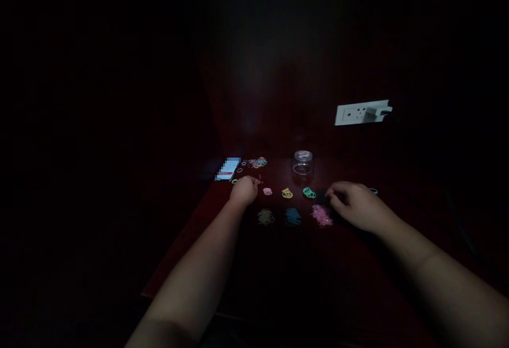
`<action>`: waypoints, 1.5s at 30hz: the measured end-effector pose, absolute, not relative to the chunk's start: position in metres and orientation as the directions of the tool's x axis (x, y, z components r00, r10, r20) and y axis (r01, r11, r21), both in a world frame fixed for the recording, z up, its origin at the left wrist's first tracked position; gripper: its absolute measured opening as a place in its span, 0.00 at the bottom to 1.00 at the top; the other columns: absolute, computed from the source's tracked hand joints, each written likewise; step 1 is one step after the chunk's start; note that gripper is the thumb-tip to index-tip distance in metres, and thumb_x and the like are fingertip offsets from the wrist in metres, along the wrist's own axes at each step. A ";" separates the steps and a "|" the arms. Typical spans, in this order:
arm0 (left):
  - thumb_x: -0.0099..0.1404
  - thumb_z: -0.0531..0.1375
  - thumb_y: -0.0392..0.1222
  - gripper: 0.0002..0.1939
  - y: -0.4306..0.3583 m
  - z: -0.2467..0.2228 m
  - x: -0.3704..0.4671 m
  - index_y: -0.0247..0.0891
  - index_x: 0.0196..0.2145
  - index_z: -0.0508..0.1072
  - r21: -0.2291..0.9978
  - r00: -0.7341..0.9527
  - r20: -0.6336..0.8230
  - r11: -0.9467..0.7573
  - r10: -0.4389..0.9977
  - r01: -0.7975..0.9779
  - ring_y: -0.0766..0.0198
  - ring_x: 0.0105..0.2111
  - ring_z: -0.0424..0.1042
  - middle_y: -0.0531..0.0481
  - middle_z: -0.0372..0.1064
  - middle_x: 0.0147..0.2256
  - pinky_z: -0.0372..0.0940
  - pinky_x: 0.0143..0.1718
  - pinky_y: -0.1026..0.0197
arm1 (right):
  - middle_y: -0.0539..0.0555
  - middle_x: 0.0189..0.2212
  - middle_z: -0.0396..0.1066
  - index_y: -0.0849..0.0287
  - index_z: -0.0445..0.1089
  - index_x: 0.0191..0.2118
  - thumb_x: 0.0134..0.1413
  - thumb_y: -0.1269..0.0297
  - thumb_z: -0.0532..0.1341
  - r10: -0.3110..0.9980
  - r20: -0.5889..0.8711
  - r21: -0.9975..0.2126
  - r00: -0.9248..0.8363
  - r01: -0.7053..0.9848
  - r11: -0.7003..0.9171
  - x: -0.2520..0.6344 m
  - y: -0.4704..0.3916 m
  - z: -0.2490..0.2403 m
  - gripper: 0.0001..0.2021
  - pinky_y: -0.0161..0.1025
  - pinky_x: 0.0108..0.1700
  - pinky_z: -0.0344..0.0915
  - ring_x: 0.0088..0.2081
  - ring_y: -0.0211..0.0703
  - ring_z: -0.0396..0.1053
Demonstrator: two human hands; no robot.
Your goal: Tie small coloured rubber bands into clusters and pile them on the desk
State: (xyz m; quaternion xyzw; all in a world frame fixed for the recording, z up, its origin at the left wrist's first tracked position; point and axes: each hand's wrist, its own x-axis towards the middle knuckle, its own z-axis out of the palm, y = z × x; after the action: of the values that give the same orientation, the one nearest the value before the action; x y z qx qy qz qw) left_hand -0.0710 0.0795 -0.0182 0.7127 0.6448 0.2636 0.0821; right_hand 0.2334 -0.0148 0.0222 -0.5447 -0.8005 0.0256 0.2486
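Note:
Dim light falls on a row of small elastic bands: a pink bunch [268, 191], a yellow bunch [287, 193] and a green bunch [309, 193]. Nearer to me lie an olive pile [265, 217], a blue pile [293, 216] and a pink pile [322, 215] of thin bands. My left hand [244, 191] is closed in a pinch left of the pink bunch; what its fingertips hold is too small to name. Right of the green bunch, my right hand [356, 206] has its fingers curled together at the table, their tips in shadow.
A mixed heap of coloured bands [257, 163] lies at the back, beside a lit phone [228, 168]. A clear lidded jar [303, 163] stands behind the row. A wall socket [361, 113] holds a white plug. The table's left edge runs beneath my left forearm.

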 end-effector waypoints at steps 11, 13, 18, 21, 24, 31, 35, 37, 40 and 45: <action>0.60 0.62 0.35 0.05 0.038 0.006 -0.026 0.40 0.32 0.79 0.465 0.305 0.610 -0.642 0.732 0.609 0.65 0.38 0.77 0.51 0.79 0.37 0.72 0.42 0.63 | 0.52 0.29 0.69 0.57 0.72 0.40 0.56 0.64 0.59 0.825 0.470 -0.390 -0.314 0.765 0.513 0.215 -0.022 0.016 0.08 0.38 0.35 0.62 0.31 0.42 0.68; 0.61 0.62 0.34 0.06 0.027 0.006 -0.014 0.40 0.33 0.79 0.428 0.388 0.656 -0.742 0.648 0.516 0.66 0.38 0.77 0.52 0.79 0.37 0.72 0.43 0.63 | 0.51 0.29 0.69 0.57 0.72 0.41 0.56 0.64 0.60 0.810 0.494 -0.397 -0.314 0.748 0.532 0.210 -0.024 0.016 0.08 0.38 0.36 0.62 0.31 0.42 0.68; 0.63 0.60 0.35 0.06 0.011 0.002 0.002 0.40 0.36 0.78 0.396 0.488 0.685 -0.839 0.541 0.374 0.66 0.38 0.77 0.50 0.78 0.39 0.72 0.44 0.62 | 0.50 0.28 0.67 0.56 0.72 0.41 0.56 0.64 0.62 0.768 0.517 -0.394 -0.378 0.691 0.606 0.206 -0.027 0.016 0.08 0.38 0.37 0.63 0.32 0.41 0.67; 0.64 0.60 0.37 0.06 0.008 0.001 0.005 0.41 0.37 0.78 0.399 0.510 0.676 -0.846 0.532 0.353 0.66 0.39 0.76 0.50 0.78 0.40 0.72 0.43 0.63 | 0.50 0.27 0.66 0.56 0.73 0.39 0.58 0.64 0.61 0.764 0.510 -0.399 -0.395 0.678 0.617 0.206 -0.027 0.017 0.05 0.37 0.35 0.62 0.31 0.41 0.67; 0.65 0.59 0.37 0.07 0.007 0.001 0.006 0.41 0.37 0.77 0.404 0.519 0.666 -0.844 0.535 0.352 0.66 0.39 0.76 0.51 0.78 0.40 0.72 0.43 0.63 | 0.50 0.27 0.66 0.56 0.73 0.37 0.59 0.65 0.59 0.758 0.514 -0.397 -0.402 0.672 0.626 0.207 -0.027 0.016 0.05 0.37 0.34 0.62 0.30 0.40 0.66; 0.65 0.58 0.38 0.07 0.000 0.008 0.007 0.42 0.37 0.76 0.400 0.543 0.623 -0.826 0.563 0.398 0.64 0.39 0.75 0.51 0.77 0.39 0.70 0.43 0.61 | 0.50 0.26 0.66 0.56 0.72 0.34 0.61 0.64 0.57 0.749 0.522 -0.382 -0.409 0.672 0.634 0.210 -0.025 0.014 0.08 0.37 0.33 0.62 0.29 0.40 0.66; 0.63 0.61 0.40 0.08 -0.004 0.010 0.007 0.42 0.41 0.74 0.403 0.509 0.601 -0.784 0.616 0.472 0.62 0.41 0.74 0.50 0.76 0.40 0.69 0.41 0.60 | 0.50 0.26 0.66 0.56 0.72 0.33 0.62 0.64 0.56 0.754 0.510 -0.393 -0.414 0.667 0.633 0.211 -0.026 0.013 0.09 0.37 0.34 0.61 0.30 0.39 0.66; 0.63 0.61 0.41 0.08 -0.004 0.011 0.007 0.41 0.41 0.74 0.392 0.519 0.597 -0.787 0.611 0.476 0.63 0.39 0.73 0.50 0.75 0.39 0.68 0.40 0.61 | 0.51 0.27 0.67 0.56 0.72 0.33 0.62 0.64 0.56 0.756 0.506 -0.402 -0.416 0.661 0.633 0.211 -0.026 0.013 0.09 0.37 0.34 0.61 0.30 0.40 0.67; 0.64 0.59 0.41 0.05 -0.002 0.010 0.007 0.41 0.37 0.75 0.378 0.532 0.587 -0.787 0.611 0.487 0.64 0.35 0.72 0.51 0.75 0.34 0.67 0.38 0.61 | 0.51 0.26 0.67 0.56 0.72 0.33 0.61 0.64 0.57 0.754 0.507 -0.407 -0.418 0.654 0.637 0.210 -0.026 0.013 0.08 0.37 0.34 0.61 0.30 0.40 0.67; 0.64 0.58 0.40 0.05 0.001 0.007 0.007 0.41 0.34 0.75 0.389 0.525 0.582 -0.779 0.621 0.491 0.65 0.33 0.72 0.51 0.74 0.32 0.66 0.37 0.62 | 0.51 0.26 0.67 0.56 0.73 0.33 0.61 0.64 0.57 0.752 0.505 -0.411 -0.424 0.648 0.641 0.211 -0.025 0.015 0.08 0.37 0.34 0.62 0.29 0.40 0.66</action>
State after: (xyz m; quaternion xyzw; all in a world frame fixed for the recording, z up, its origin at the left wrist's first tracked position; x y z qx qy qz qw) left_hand 0.0070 0.0007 0.0074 0.8686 0.3202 0.3676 0.0883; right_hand 0.2112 -0.0254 0.0149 -0.4167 -0.8402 0.0768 0.3384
